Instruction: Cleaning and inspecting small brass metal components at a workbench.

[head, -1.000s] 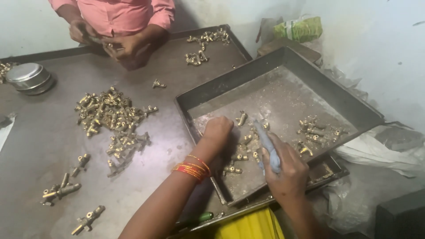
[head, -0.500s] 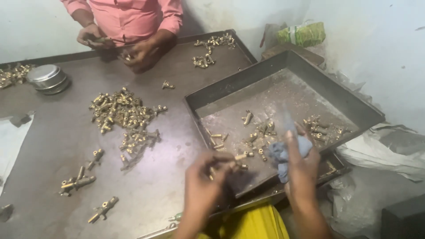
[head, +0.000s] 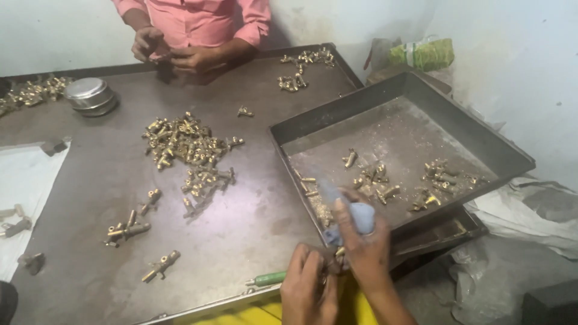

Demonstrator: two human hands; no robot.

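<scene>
Right hand (head: 361, 247) clamped on blue cloth (head: 355, 213); left hand (head: 308, 292) curled, grip unclear.

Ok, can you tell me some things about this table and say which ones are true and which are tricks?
1. The right hand holds a blue cloth. True.
2. The big metal tray has nothing in it. False: small brass parts lie scattered in it.
3. A pile of brass fittings lies on the table. True.
4. The person across the table wears a green shirt. False: the shirt is pink.
5. The left hand is up by the round metal tin. False: it is at the near edge, beside the right hand.
</scene>
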